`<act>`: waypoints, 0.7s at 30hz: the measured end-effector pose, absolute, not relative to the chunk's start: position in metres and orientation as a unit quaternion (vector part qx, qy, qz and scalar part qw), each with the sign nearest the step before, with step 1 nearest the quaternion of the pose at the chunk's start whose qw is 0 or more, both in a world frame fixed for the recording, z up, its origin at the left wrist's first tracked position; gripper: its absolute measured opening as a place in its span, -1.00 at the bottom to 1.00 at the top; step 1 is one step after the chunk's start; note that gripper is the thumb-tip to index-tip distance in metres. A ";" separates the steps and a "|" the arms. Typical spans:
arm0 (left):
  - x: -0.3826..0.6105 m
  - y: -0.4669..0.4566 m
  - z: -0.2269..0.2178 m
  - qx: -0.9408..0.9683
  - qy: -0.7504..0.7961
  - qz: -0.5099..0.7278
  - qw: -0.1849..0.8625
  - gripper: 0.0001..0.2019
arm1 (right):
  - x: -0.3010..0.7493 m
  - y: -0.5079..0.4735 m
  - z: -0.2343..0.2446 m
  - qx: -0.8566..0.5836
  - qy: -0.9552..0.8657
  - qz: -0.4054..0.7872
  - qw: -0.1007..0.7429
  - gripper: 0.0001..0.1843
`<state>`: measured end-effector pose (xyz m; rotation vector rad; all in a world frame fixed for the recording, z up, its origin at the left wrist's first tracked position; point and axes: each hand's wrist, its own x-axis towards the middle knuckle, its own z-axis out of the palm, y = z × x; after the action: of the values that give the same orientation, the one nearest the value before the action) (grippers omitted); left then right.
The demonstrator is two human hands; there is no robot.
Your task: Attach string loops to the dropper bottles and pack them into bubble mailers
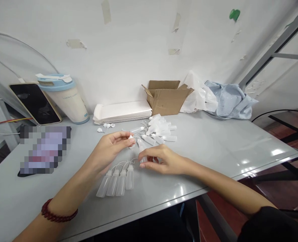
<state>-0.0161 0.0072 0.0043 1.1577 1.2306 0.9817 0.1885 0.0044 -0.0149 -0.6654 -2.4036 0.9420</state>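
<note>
My left hand (111, 146) is raised a little above the grey table (214, 148), its fingers pinched on a small white cap (131, 137). My right hand (161, 159) rests on the table with the fingers curled over a small translucent bottle (142, 148). In front of my hands several finished bottles (116, 181) with thin needle tips lie side by side. Behind my hands lies a loose pile of the same bottles (159, 129). A few loose white caps (105, 127) sit to the pile's left.
An open cardboard box (165, 97) stands at the back by the wall, beside a stack of white sheets (122, 111), a plastic bag (198, 94) and blue cloth (229, 101). At the left stand a lidded cup (65, 97) and a leaning phone (34, 102).
</note>
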 end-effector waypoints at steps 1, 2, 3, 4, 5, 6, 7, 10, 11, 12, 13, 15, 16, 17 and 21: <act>-0.015 0.006 0.003 0.482 0.507 0.419 0.579 -0.67 | 0.188 0.005 -0.016 -0.244 -0.875 0.342 0.241 -0.74; -0.013 0.006 0.001 0.478 0.493 0.419 0.595 -0.69 | 0.188 0.005 -0.016 -0.243 -0.875 0.340 0.243 -0.75; -0.012 0.005 0.000 0.477 0.481 0.418 0.606 -0.72 | 0.188 0.005 -0.017 -0.242 -0.876 0.339 0.244 -0.76; -0.010 0.004 -0.002 0.478 0.472 0.415 0.613 -0.74 | 0.187 0.005 -0.017 -0.241 -0.876 0.339 0.244 -0.76; -0.009 0.003 -0.002 0.479 0.466 0.413 0.619 -0.75 | 0.187 0.005 -0.017 -0.240 -0.877 0.338 0.243 -0.77; -0.008 0.002 -0.003 0.479 0.462 0.411 0.623 -0.76 | 0.187 0.005 -0.017 -0.240 -0.878 0.337 0.241 -0.78; -0.006 0.001 -0.003 0.479 0.461 0.410 0.624 -0.76 | 0.187 0.005 -0.017 -0.241 -0.879 0.336 0.240 -0.79; -0.004 -0.001 -0.003 0.480 0.464 0.399 0.629 -0.77 | 0.187 0.005 -0.017 -0.244 -0.878 0.337 0.238 -0.81; -0.003 -0.001 -0.002 0.482 0.462 0.393 0.632 -0.78 | 0.187 0.005 -0.017 -0.245 -0.877 0.339 0.238 -0.81; -0.003 -0.002 -0.002 0.484 0.458 0.387 0.638 -0.78 | 0.187 0.005 -0.017 -0.246 -0.875 0.342 0.239 -0.81; -0.002 -0.002 -0.002 0.485 0.453 0.382 0.643 -0.78 | 0.187 0.004 -0.017 -0.246 -0.874 0.345 0.239 -0.82; -0.002 -0.002 -0.002 0.487 0.449 0.375 0.649 -0.78 | 0.187 0.004 -0.017 -0.247 -0.872 0.348 0.241 -0.81; -0.002 -0.002 -0.002 0.488 0.449 0.373 0.649 -0.78 | 0.187 0.004 -0.017 -0.246 -0.871 0.350 0.241 -0.81; -0.002 -0.002 -0.002 0.487 0.450 0.371 0.650 -0.78 | 0.187 0.004 -0.016 -0.245 -0.871 0.351 0.241 -0.81; -0.002 -0.002 -0.002 0.487 0.448 0.362 0.656 -0.81 | 0.186 0.004 -0.016 -0.240 -0.870 0.354 0.246 -0.84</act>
<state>-0.0017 -0.0022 -0.0022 1.1038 1.0159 0.8212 0.1861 0.0036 -0.0163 -0.6556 -2.3732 0.9664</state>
